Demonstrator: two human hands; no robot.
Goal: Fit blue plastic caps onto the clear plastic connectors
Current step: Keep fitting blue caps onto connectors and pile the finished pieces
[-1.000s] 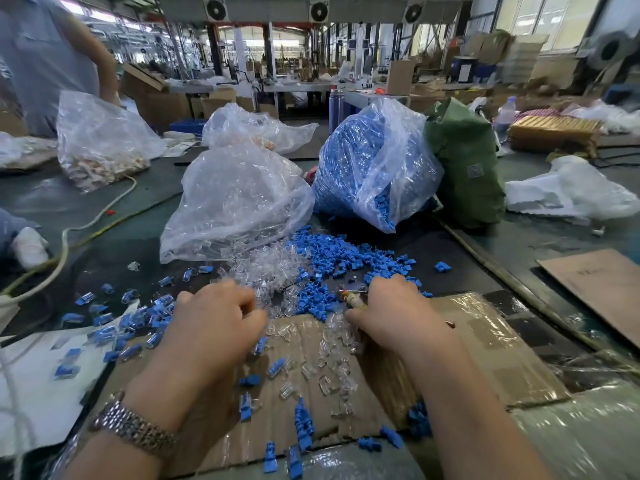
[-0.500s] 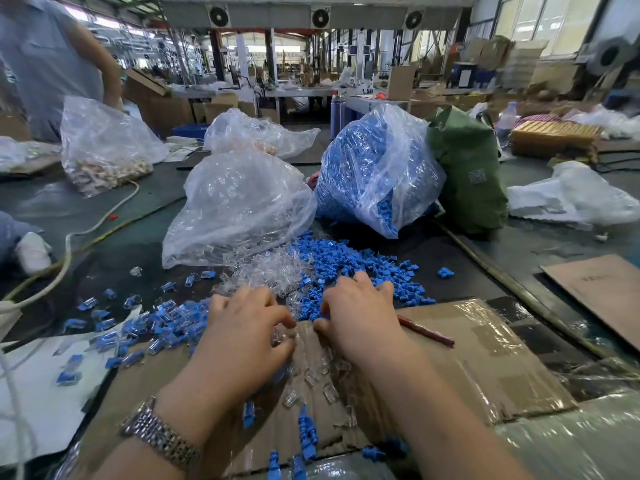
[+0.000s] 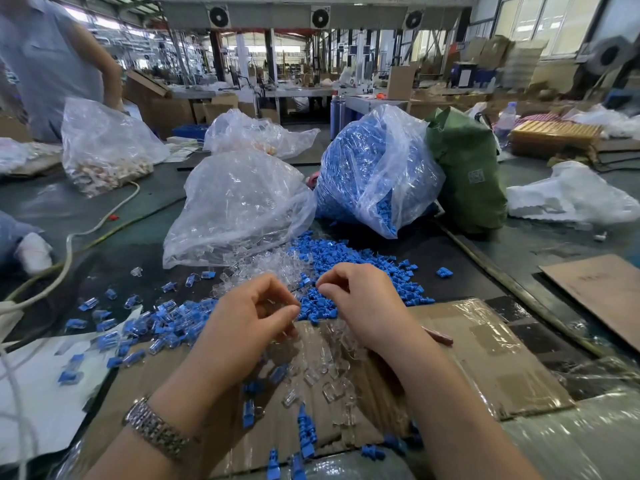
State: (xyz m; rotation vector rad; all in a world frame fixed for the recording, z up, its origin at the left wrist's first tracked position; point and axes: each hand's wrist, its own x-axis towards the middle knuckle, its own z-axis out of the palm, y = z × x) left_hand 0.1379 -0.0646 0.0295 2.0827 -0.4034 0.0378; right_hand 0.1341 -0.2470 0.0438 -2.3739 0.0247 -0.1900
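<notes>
My left grip [image 3: 256,317] pinches a clear connector [image 3: 277,306], my right grip [image 3: 356,299] curls, contents unclear; misaligned, a blue cap [image 3: 304,280] could slip.

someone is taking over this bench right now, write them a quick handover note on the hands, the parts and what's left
Left hand: fingers curled, pinching what looks like a clear connector.
Right hand: fingers curled above the loose blue caps; whether it holds one cannot be told.
Parts: loose clear connectors lie beside the caps, more on the cardboard. Bag of caps and bag of connectors stand behind.
Done: a heap of capped connectors on the left.
Left: both loose piles and both bags still need pairing.
</notes>
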